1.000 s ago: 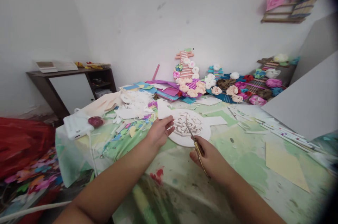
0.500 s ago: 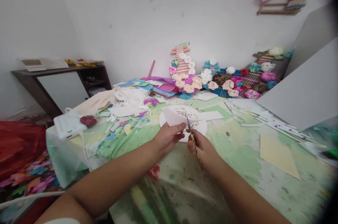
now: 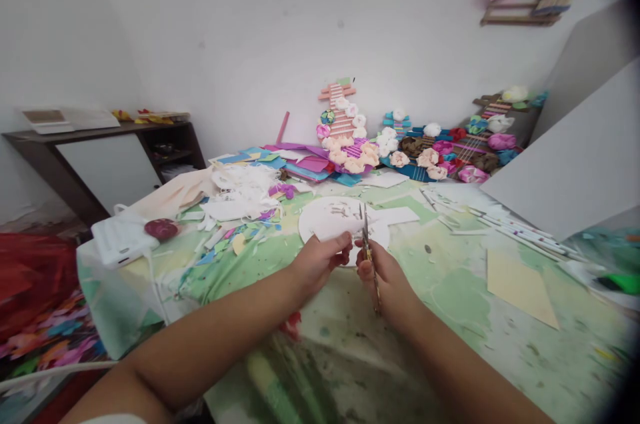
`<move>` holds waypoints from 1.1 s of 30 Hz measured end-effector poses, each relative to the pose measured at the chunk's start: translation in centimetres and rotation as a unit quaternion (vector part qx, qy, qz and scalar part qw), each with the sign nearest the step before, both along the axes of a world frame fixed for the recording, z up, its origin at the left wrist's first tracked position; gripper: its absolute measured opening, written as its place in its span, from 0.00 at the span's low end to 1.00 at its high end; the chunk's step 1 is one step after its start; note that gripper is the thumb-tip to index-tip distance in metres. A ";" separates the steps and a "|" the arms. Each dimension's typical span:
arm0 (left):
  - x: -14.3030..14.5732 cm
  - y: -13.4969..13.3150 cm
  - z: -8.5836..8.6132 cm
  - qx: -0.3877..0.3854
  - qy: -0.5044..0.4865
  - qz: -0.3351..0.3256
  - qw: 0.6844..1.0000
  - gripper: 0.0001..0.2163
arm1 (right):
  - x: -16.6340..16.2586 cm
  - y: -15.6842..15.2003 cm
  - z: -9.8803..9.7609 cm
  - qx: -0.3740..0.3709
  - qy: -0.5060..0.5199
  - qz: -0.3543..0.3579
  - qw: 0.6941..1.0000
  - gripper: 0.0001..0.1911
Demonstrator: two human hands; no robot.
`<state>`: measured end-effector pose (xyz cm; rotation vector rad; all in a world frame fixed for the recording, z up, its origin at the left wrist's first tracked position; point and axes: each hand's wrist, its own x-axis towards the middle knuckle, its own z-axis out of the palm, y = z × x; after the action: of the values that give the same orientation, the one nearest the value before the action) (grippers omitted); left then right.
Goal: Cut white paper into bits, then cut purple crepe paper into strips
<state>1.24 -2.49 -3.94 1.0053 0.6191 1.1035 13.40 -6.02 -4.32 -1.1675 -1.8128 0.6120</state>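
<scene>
My left hand [image 3: 325, 263] pinches a piece of white paper [image 3: 330, 231] between thumb and fingers. In my right hand [image 3: 383, 277] is a pair of scissors [image 3: 367, 244], its blades pointing away from me and slightly apart. The blades stand at the right edge of the paper; whether they touch it I cannot tell. Below both hands lies a round white disc [image 3: 309, 216] with small cut scraps on it. A white strip [image 3: 400, 215] lies at the right side of the disc.
Paper scraps and white shreds [image 3: 240, 191] cover the table's left side, near a white charger-like box [image 3: 117, 241]. Guitar-shaped crafts with paper flowers [image 3: 350, 137] lean on the wall. To the right are thin white sticks [image 3: 520, 231], a cream card [image 3: 520, 284] and a large white board [image 3: 575, 157].
The scissors have turned more upright and shifted slightly right, and their blades have parted. My left hand still holds the paper, which appears tilted lower. The whole view has shifted slightly.
</scene>
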 end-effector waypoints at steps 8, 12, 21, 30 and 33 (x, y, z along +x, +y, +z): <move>0.2 -0.6 -0.6 0.088 0.154 0.009 0.984 0.20 | -0.2 -0.1 -0.1 -0.029 0.009 -0.011 0.999 0.18; 0.2 -0.7 -0.8 0.083 0.171 0.025 0.982 0.22 | -0.5 -0.1 0.1 -0.046 0.013 -0.005 0.999 0.17; 0.6 0.1 -2.3 0.000 0.099 0.031 0.995 0.19 | -0.9 -0.4 0.0 -0.052 -0.045 -0.069 0.995 0.20; 1.5 -0.2 -0.4 0.012 0.151 0.051 0.987 0.19 | -0.8 -0.5 0.2 -0.044 -0.058 -0.147 0.986 0.19; 2.6 0.5 0.9 0.033 0.203 0.043 0.978 0.20 | -0.1 -0.2 0.4 -0.046 0.006 -0.176 0.983 0.19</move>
<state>3.80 -2.00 -3.03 1.2853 0.9673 1.0030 13.33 -6.22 -3.95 -1.4999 -1.5297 0.4976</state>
